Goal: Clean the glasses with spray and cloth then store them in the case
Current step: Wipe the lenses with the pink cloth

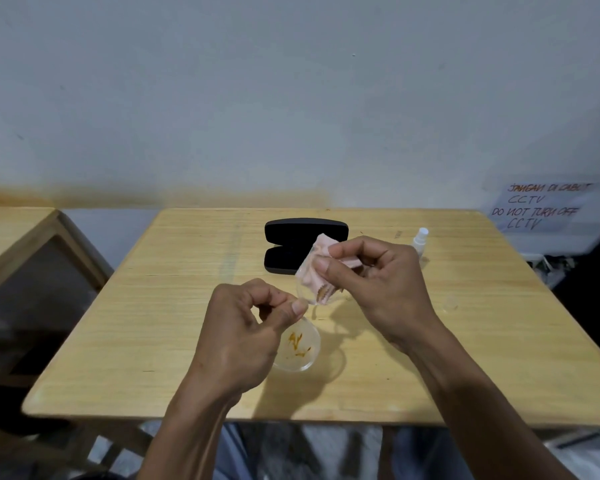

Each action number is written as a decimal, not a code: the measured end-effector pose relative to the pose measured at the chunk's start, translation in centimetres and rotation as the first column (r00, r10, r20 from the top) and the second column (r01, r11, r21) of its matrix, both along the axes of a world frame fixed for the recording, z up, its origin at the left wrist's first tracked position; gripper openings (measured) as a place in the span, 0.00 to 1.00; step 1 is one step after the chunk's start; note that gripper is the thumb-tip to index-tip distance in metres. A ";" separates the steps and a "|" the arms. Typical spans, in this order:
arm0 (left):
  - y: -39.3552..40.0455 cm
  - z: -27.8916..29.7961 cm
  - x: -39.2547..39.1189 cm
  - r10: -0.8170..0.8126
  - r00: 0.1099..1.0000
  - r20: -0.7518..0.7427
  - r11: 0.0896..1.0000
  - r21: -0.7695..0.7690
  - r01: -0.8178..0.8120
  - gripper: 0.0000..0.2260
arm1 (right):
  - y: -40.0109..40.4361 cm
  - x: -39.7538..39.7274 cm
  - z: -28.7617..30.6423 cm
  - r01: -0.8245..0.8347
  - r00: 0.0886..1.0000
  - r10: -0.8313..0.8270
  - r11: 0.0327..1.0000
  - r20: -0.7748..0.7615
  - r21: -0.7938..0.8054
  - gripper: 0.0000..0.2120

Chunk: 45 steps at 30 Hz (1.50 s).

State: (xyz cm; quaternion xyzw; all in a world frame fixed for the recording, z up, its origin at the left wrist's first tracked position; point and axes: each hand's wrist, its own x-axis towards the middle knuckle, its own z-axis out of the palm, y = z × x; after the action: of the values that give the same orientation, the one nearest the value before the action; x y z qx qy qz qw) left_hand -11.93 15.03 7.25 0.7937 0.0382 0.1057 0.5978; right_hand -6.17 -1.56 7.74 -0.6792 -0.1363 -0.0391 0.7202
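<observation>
Head view | hands: left (243, 337) pinches glasses (297, 344), right (378, 282) pinches cloth (317, 271) | clear frame barely discernible

Left hand (246, 337) pinching clear-framed glasses (297, 344) with orange-smeared lenses, right hand (378, 282) pressing pink cloth (321, 265) on one lens, open black case (303, 244), small spray bottle (420, 242), wooden surface (153, 323)

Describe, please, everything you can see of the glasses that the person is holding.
The glasses look clear and frameless or thin-rimmed, with transparent lenses. The nearer lens carries orange-brown smears and hangs over the wooden table, apparently not touching it. The left hand pinches the glasses near the bridge. The farther lens is mostly covered by a pink cloth that the right hand presses on it with its fingers. The temples cannot be made out clearly.
</observation>
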 end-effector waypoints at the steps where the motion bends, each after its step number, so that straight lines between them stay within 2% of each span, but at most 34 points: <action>1: -0.1 0.0 0.0 0.001 1.000 -0.003 1.000 0.005 -0.001 0.08 | 0.3 0.0 0.1 -0.016 1.000 0.016 1.000 0.002 -0.007 0.06; 7: -0.1 -0.1 0.0 0.062 0.998 0.001 0.996 -0.070 -0.062 0.09 | 0.7 -0.1 0.6 -0.164 0.985 0.168 0.977 0.021 -0.134 0.08; 12: 0.2 -0.1 -0.2 0.060 0.998 -0.009 0.992 -0.108 -0.060 0.08 | -0.9 0.1 0.9 -0.217 0.976 0.215 0.960 -0.027 -0.175 0.09; 20: 0.3 -0.1 -0.1 0.012 1.000 -0.026 0.994 -0.105 -0.015 0.06 | -2.0 0.0 0.3 -0.105 0.990 0.120 0.976 0.072 -0.192 0.07; 23: 0.5 0.3 -0.2 -0.010 0.998 -0.058 0.998 -0.066 0.006 0.07 | -1.3 -0.1 0.3 -0.046 0.992 0.063 0.987 0.109 -0.155 0.07; 26: 0.4 0.6 0.0 0.001 0.998 -0.057 0.998 -0.062 -0.005 0.07 | -0.4 0.1 0.2 -0.005 0.995 0.009 0.999 0.095 -0.037 0.07; 31: 0.0 0.1 0.5 0.155 0.988 -0.005 0.959 -0.237 -0.152 0.05 | 0.8 -0.6 -0.6 0.018 1.000 -0.018 0.999 0.001 0.042 0.08; 36: -0.1 0.0 0.7 0.173 0.985 -0.026 0.916 -0.364 -0.171 0.04 | 1.2 -1.5 -1.5 0.024 0.999 -0.022 0.997 -0.027 0.069 0.09; 41: 0.3 0.4 0.8 0.179 0.983 -0.051 0.889 -0.420 -0.183 0.05 | 0.7 -1.3 -1.7 0.070 0.996 -0.062 0.989 -0.065 0.130 0.06; 45: 0.6 0.5 1.0 0.217 0.971 -0.101 0.865 -0.440 -0.239 0.05 | -0.3 -1.5 -1.8 -0.002 0.993 0.027 0.976 -0.113 0.216 0.05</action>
State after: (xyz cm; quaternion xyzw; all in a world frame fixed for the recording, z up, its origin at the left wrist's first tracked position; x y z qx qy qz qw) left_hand -10.93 15.59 7.79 0.6263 0.1695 0.1447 0.7470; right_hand -7.71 -1.90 5.96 -0.5972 -0.0944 -0.0091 0.7965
